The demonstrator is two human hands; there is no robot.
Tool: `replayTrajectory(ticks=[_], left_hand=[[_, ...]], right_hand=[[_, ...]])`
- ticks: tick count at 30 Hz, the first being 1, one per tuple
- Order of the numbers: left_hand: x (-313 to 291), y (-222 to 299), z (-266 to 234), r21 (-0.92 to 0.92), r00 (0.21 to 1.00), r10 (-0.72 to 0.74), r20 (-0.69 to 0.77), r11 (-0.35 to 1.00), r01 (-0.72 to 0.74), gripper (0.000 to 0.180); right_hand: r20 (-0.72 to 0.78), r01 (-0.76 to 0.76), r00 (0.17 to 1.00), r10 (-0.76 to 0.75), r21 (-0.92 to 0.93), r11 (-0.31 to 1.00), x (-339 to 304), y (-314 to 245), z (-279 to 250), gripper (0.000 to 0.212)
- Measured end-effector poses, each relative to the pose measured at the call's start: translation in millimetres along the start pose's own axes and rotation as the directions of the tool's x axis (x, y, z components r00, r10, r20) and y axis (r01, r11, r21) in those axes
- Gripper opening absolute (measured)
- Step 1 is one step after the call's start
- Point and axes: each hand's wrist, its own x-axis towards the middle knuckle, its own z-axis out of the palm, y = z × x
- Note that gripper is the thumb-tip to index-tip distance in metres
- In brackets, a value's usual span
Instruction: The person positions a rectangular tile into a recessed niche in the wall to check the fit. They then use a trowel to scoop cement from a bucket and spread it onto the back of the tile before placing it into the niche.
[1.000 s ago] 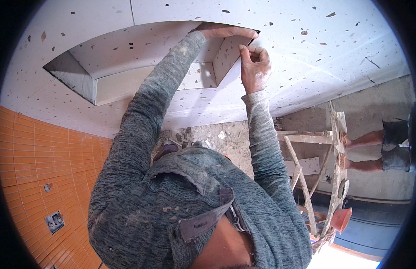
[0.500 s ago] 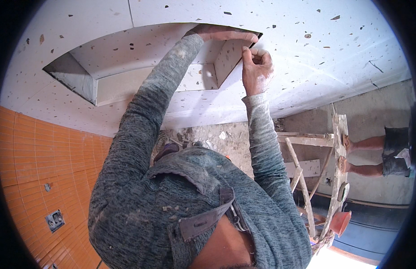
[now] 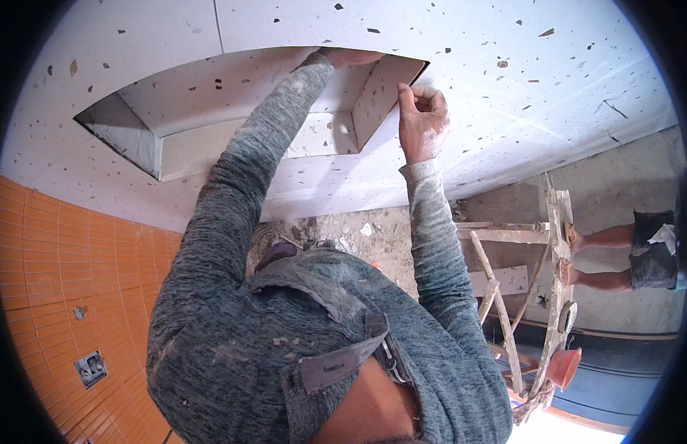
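A recessed niche [image 3: 203, 89] is set into a white wall [image 3: 476, 111] flecked with brown and grey chips. My left hand [image 3: 351, 57] reaches into the niche at its upper edge, and its fingers are mostly hidden there. At the niche's right edge [image 3: 391, 96], my right hand [image 3: 426, 124] is closed, thumb and forefinger pinched together. Whatever lies in that pinch is too small to make out. Pale dust covers the right hand and cuff.
Orange tiles [image 3: 99, 296] with an electrical box [image 3: 90, 368] cover the left wall. Rubble [image 3: 358, 233] lies on the floor below. At right stands a rough wooden trestle [image 3: 558, 274] bearing a red bucket [image 3: 563, 368]; another person's legs [image 3: 602, 259] are beside it.
My left hand has drawn left from the niche's right corner, and its fingers have gone from view behind the edge. The right hand keeps its pinch at nearly the same spot.
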Motion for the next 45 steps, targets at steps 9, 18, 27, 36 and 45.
replayTrajectory(ticks=[9,18,27,36,45], left_hand=[[0,-4,-1,0.036,1.0,-0.018,-0.012,0.999,0.018,0.063],[1,-8,-3,0.04,1.0,-0.022,-0.018,0.999,0.022,0.062],[0,-6,-1,0.037,1.0,-0.018,-0.014,0.999,0.018,0.062],[-5,-4,-1,0.045,1.0,-0.023,-0.017,0.999,0.024,0.061],[-9,-5,-3,0.043,1.0,-0.019,-0.012,0.999,0.02,0.061]], right_hand=[[-0.03,-0.028,0.999,0.031,0.079,0.997,-1,1,4,0.021],[0.002,-0.031,1.0,0.031,0.076,0.997,-1,-1,3,0.022],[-0.05,0.055,0.997,-0.057,-0.047,0.997,-4,-9,5,0.02],[-0.071,0.093,0.993,-0.098,-0.07,0.993,-3,-2,9,0.021],[-0.1,0.097,0.99,-0.104,-0.07,0.993,-6,-2,12,0.021]])
